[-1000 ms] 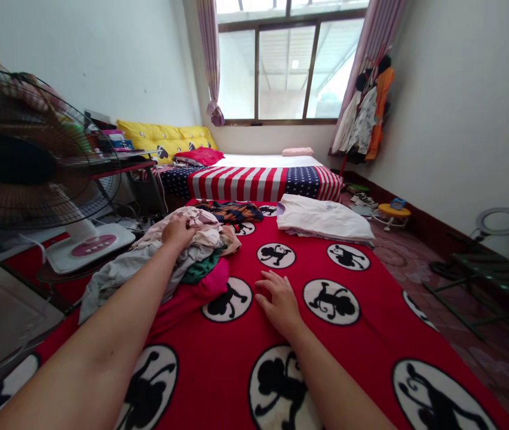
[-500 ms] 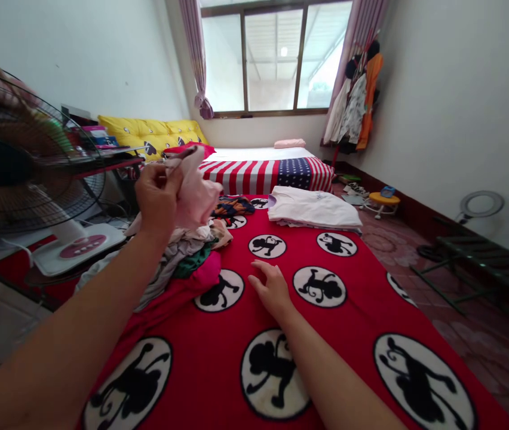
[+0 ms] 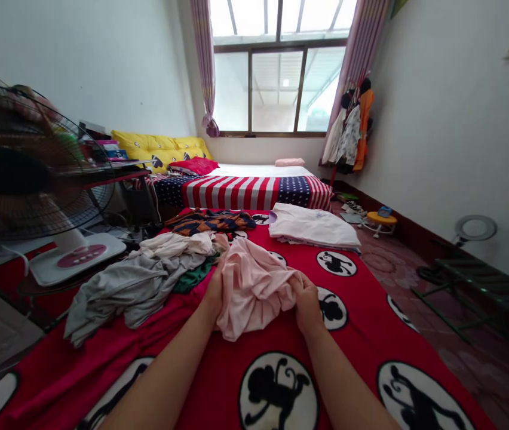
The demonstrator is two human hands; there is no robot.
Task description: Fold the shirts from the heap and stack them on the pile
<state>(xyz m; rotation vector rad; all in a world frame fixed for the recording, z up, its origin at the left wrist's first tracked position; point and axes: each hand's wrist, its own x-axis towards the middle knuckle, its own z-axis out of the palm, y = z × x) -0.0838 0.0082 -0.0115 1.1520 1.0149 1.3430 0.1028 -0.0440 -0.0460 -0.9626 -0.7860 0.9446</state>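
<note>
Pink garment [image 3: 250, 292] bunched on red blanket [image 3: 209, 373], long axis toward window [image 3: 276, 89]; left hand [image 3: 213, 295], right hand [image 3: 307, 304] gripping its sides.

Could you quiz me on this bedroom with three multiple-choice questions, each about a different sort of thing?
1. Where is the pink garment?
A) On the fan
B) Between the left hand and right hand
C) On the windowsill

2. What colours are the stripes on the cover?
A) Red and white
B) Green and yellow
C) Black and orange

3. How does the white stack lie?
A) Hanging on a rack
B) Crumpled on the floor
C) Folded on the red blanket

Answers:
1. B, both hands grip it.
2. A, the stripes show those colours.
3. C, its layers lie flat on the blanket.
</note>
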